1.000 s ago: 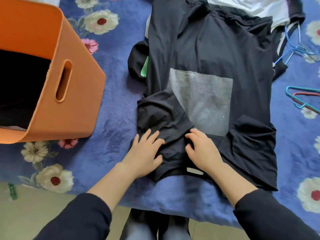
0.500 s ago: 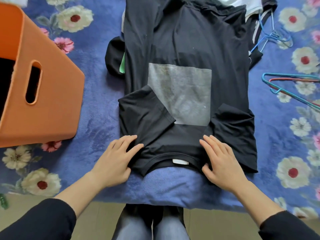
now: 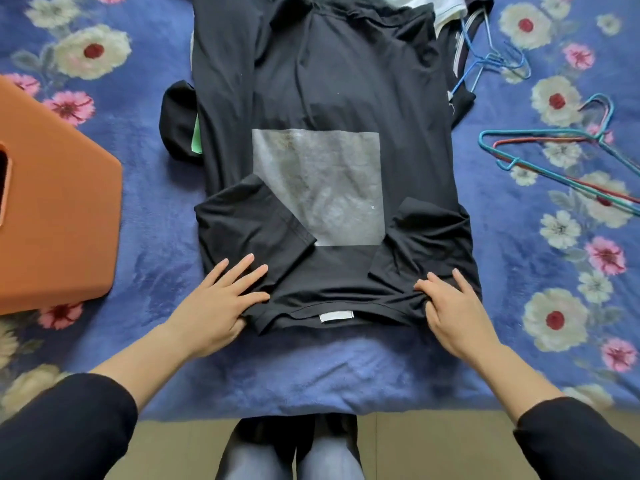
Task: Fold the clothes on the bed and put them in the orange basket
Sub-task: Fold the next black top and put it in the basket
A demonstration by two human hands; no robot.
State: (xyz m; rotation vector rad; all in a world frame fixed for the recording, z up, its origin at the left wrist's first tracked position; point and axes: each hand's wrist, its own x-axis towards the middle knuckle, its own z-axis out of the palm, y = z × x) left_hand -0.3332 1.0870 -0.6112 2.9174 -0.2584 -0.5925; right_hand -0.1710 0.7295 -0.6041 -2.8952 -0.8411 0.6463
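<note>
Near edge of the bed point(image 3: 346, 368): both hands are down on the shoulders of the black T-shirt point(image 3: 346, 98). The left hand point(image 3: 221, 306) lies with fingers straight and spread, flat on the cloth. The right hand point(image 3: 457, 313) is the same, fingers extended, with fabric bunched against its thumb. Neither is clenched. I cannot tell whether the thumbs are hooked under the edge.

The collar and its white label point(image 3: 336, 316) sit between the hands, closest to me. Both sleeves are turned inward over the body, the left sleeve point(image 3: 252, 220) lapping a corner of the grey square print point(image 3: 318, 185).

The relation that matters is the shirt's long axis, which runs straight away from me — collar at the near edge, hem toward the far edge. The hands sit level, one on each shoulder, neither nearer. My judgement: the next fold is lengthwise, collar end carried away toward the hem, and the two sides must travel together or the sleeves will slip out.

The orange basket point(image 3: 59, 209) stands at the left edge, apart from the shirt and nearer the left hand. Only its outer wall shows — contents unseen.

Farther off, another dark garment point(image 3: 176, 119) pokes out from under the shirt's left side. Wire hangers point(image 3: 540, 132) lie toward the right edge and a white garment point(image 3: 446, 8) is at the far end.
</note>
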